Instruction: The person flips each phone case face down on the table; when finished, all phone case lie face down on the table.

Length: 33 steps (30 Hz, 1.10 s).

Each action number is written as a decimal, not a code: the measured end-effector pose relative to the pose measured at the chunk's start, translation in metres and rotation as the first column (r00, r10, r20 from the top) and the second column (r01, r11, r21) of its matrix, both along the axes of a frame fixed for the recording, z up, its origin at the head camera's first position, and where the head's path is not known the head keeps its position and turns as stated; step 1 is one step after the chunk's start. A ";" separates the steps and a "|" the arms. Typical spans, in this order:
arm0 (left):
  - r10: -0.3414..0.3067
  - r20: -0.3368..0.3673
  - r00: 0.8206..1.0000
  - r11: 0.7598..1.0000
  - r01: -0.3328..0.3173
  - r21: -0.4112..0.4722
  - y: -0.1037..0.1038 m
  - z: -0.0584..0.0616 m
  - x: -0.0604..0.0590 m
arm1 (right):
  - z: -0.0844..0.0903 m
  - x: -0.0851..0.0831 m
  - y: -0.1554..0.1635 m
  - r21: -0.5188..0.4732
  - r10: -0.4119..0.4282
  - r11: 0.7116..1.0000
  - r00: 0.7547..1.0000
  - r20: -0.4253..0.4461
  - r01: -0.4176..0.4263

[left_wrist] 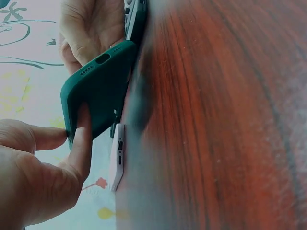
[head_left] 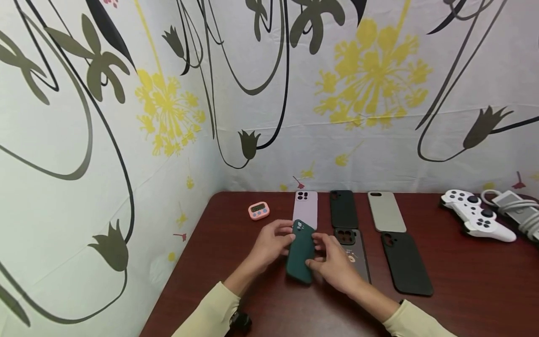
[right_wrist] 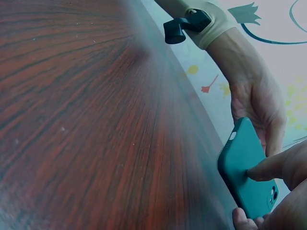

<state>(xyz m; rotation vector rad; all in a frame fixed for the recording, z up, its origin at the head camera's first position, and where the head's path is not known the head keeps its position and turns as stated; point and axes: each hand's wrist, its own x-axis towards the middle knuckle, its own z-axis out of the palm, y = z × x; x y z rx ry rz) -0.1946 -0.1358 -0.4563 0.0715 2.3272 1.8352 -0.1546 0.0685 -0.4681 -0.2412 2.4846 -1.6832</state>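
The left hand (head_left: 269,245) and right hand (head_left: 334,264) are pinching the dark green phone case (head_left: 301,252) by its long edges above the worktop (head_left: 463,281). It is probably light, flexible and slightly grippy; edge holds suit it.

left hand (head_left: 271,245) + right hand (head_left: 334,264) | hold green case (head_left: 301,251) | above table (head_left: 463,281)

A dark reddish wooden table (head_left: 463,281) stands in the corner against patterned wall cloth. On it lie a pink timer (head_left: 258,210), a lilac case (head_left: 305,208), a black case (head_left: 343,208), a grey-green case (head_left: 386,211), a grey case (head_left: 355,252), a large black case (head_left: 406,263), a white controller (head_left: 476,215) and a grey cable (head_left: 515,208).
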 end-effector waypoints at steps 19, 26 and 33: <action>0.006 0.068 0.998 1.000 -0.006 0.006 -0.009 -0.015 -0.001 | -0.001 -0.003 0.001 0.073 -0.031 0.997 0.999 0.007 0.030; -0.035 -0.029 0.999 0.979 0.029 -0.201 -0.005 -0.016 -0.005 | -0.003 -0.003 0.003 0.126 -0.030 0.992 0.999 -0.023 0.033; -0.050 -0.063 0.997 0.948 0.028 -0.317 -0.002 -0.013 -0.004 | -0.002 0.000 0.001 0.162 0.007 0.987 0.999 -0.041 0.000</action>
